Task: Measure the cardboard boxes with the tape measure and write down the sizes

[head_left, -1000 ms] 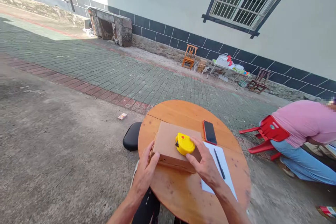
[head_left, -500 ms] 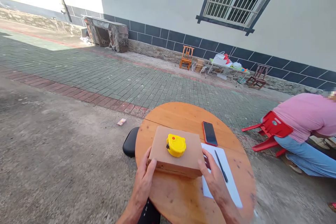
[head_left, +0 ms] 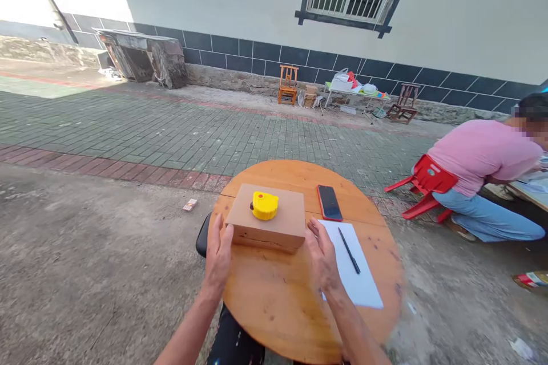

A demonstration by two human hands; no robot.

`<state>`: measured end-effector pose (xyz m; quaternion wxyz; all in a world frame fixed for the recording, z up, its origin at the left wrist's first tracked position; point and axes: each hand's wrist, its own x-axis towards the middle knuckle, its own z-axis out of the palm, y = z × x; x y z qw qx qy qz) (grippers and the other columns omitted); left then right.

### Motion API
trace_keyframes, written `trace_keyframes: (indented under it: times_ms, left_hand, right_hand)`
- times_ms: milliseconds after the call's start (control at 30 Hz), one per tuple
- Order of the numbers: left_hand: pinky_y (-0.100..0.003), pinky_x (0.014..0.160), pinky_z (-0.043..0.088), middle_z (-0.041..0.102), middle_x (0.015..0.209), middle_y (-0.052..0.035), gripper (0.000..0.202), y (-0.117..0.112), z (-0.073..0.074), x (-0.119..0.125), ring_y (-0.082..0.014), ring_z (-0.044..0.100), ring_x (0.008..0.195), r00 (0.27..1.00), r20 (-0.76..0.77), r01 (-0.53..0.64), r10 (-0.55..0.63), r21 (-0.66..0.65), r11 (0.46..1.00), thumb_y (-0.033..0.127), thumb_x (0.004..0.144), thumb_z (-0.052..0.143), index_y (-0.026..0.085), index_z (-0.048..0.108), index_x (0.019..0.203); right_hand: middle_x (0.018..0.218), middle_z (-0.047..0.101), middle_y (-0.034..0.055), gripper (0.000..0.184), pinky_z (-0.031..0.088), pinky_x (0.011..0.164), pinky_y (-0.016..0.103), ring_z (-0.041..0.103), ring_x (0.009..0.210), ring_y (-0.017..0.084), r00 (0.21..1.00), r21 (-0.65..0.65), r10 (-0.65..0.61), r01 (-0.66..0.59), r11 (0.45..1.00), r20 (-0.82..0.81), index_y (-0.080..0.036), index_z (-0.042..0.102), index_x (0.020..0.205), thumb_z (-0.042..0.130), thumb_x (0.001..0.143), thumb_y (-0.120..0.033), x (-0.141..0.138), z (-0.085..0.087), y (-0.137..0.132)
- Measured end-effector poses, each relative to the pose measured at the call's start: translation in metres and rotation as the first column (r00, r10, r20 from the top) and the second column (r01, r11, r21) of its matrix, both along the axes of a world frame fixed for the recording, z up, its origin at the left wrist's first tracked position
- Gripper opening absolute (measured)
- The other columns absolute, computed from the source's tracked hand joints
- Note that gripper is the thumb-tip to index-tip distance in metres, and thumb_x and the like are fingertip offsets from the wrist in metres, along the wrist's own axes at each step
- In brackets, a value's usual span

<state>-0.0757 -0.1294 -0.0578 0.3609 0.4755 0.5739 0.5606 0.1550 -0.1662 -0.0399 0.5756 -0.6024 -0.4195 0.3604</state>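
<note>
A closed brown cardboard box (head_left: pixel 269 239) rests on a round wooden table (head_left: pixel 274 302). On its top lies a yellow tape measure (head_left: pixel 265 206) with a red button. My left hand (head_left: pixel 218 256) is at the box's left side, fingers stretched out and thumb by the front corner; whether it touches the cardboard I cannot tell. My right hand (head_left: pixel 322 254) is open at the right side, its fingers extended close to the box edge. To the right of that hand lies white paper (head_left: pixel 359 285) with a black pen (head_left: pixel 349 251) on it.
A phone with a red case (head_left: pixel 329 203) lies behind the paper. A black stool seat (head_left: pixel 202 236) shows at the table's left. To the right, a person in a pink shirt (head_left: pixel 483 148) sits on a red plastic chair (head_left: pixel 434 174). Chairs and a folding table (head_left: pixel 355 89) stand along the wall.
My hands have loosened from the box sides, the right one now straighter and flatter. The tape measure remains on top. The view has shifted right, bringing more of the seated person into sight.
</note>
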Motion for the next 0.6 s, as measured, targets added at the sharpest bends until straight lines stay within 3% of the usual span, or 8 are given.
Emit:
trace_keyframes:
  times_ms: [67, 133, 167, 233, 300, 400, 533, 600]
  left_hand:
    - [-0.047, 0.118, 0.032, 0.044, 0.151, -0.0105, 0.053, -0.039, -0.002, 0.010, -0.0287, 0.039, 0.141, 0.995, -0.094, -0.032, 0.040, 0.086, 0.996, 0.043, 0.098, 0.047, 0.022, 0.043, 0.146]
    - [-0.047, 0.114, 0.039, 0.054, 0.140, -0.0093, 0.044, -0.087, -0.005, 0.029, -0.0275, 0.049, 0.132, 0.968, -0.244, 0.131, -0.062, 0.277, 0.952, 0.034, 0.094, 0.055, 0.024, 0.052, 0.137]
    - [-0.044, 0.108, 0.046, 0.058, 0.132, -0.0090, 0.038, -0.111, -0.006, 0.042, -0.0265, 0.056, 0.124, 0.929, -0.331, 0.282, -0.167, 0.338, 0.898, 0.030, 0.092, 0.058, 0.026, 0.058, 0.129]
    - [-0.040, 0.095, 0.055, 0.064, 0.117, -0.0105, 0.027, -0.152, -0.010, 0.069, -0.0257, 0.064, 0.111, 0.872, -0.406, 0.430, -0.274, 0.366, 0.825, 0.028, 0.090, 0.059, 0.024, 0.065, 0.116]
    - [-0.037, 0.086, 0.059, 0.065, 0.111, -0.0120, 0.026, -0.179, -0.015, 0.092, -0.0250, 0.067, 0.103, 0.837, -0.439, 0.493, -0.328, 0.344, 0.799, 0.027, 0.090, 0.058, 0.021, 0.065, 0.114]
    - [-0.034, 0.080, 0.060, 0.064, 0.106, -0.0115, 0.024, -0.196, -0.020, 0.113, -0.0232, 0.068, 0.097, 0.806, -0.473, 0.546, -0.356, 0.362, 0.755, 0.025, 0.090, 0.058, 0.020, 0.063, 0.113]
    - [-0.030, 0.077, 0.060, 0.064, 0.102, -0.0100, 0.024, -0.198, -0.017, 0.122, -0.0202, 0.067, 0.092, 0.731, -0.535, 0.671, -0.424, 0.451, 0.589, 0.018, 0.087, 0.058, 0.021, 0.060, 0.111]
    - [-0.032, 0.081, 0.060, 0.063, 0.109, -0.0119, 0.032, -0.198, -0.011, 0.126, -0.0220, 0.066, 0.099, 0.691, -0.560, 0.714, -0.457, 0.430, 0.553, 0.016, 0.083, 0.060, 0.020, 0.057, 0.115]
  right_hand:
    - [0.135, 0.063, 0.0079, 0.047, 0.039, 0.110, 0.042, 0.054, 0.129, 0.027, 0.988, 0.008, -0.151, 0.152, 0.988, -0.044, -0.023, 0.065, 0.123, 0.059, 0.088, -0.055, -0.006, -0.007, -0.024]
    - [0.130, 0.065, 0.0068, 0.043, 0.042, 0.105, 0.041, 0.055, 0.125, 0.027, 0.964, 0.003, -0.237, 0.239, 0.971, -0.122, -0.024, 0.068, 0.115, 0.056, 0.089, -0.056, -0.018, -0.013, -0.051]
    - [0.129, 0.066, 0.0069, 0.043, 0.045, 0.101, 0.040, 0.056, 0.122, 0.026, 0.952, -0.012, -0.258, 0.259, 0.966, -0.165, -0.024, 0.069, 0.112, 0.055, 0.089, -0.057, -0.025, -0.015, -0.063]
    - [0.127, 0.066, 0.0075, 0.045, 0.048, 0.092, 0.038, 0.057, 0.120, 0.027, 0.928, -0.052, -0.276, 0.272, 0.961, -0.248, -0.024, 0.069, 0.109, 0.054, 0.088, -0.061, -0.034, -0.017, -0.080]
    - [0.128, 0.065, 0.0079, 0.048, 0.049, 0.088, 0.036, 0.057, 0.120, 0.027, 0.896, -0.088, -0.301, 0.288, 0.953, -0.326, -0.023, 0.069, 0.109, 0.055, 0.086, -0.063, -0.034, -0.017, -0.090]
    - [0.131, 0.064, 0.0073, 0.049, 0.047, 0.086, 0.035, 0.056, 0.120, 0.026, 0.842, -0.105, -0.353, 0.341, 0.934, -0.408, -0.023, 0.069, 0.113, 0.058, 0.084, -0.061, -0.017, -0.016, -0.099]
    - [0.129, 0.066, 0.0061, 0.046, 0.046, 0.083, 0.033, 0.058, 0.118, 0.025, 0.793, -0.078, -0.409, 0.421, 0.903, -0.452, -0.023, 0.069, 0.115, 0.060, 0.083, -0.056, 0.008, -0.019, -0.115]
    - [0.124, 0.068, 0.0064, 0.045, 0.047, 0.081, 0.032, 0.060, 0.115, 0.025, 0.786, -0.089, -0.410, 0.419, 0.904, -0.462, -0.023, 0.070, 0.113, 0.062, 0.082, -0.055, 0.014, -0.023, -0.125]
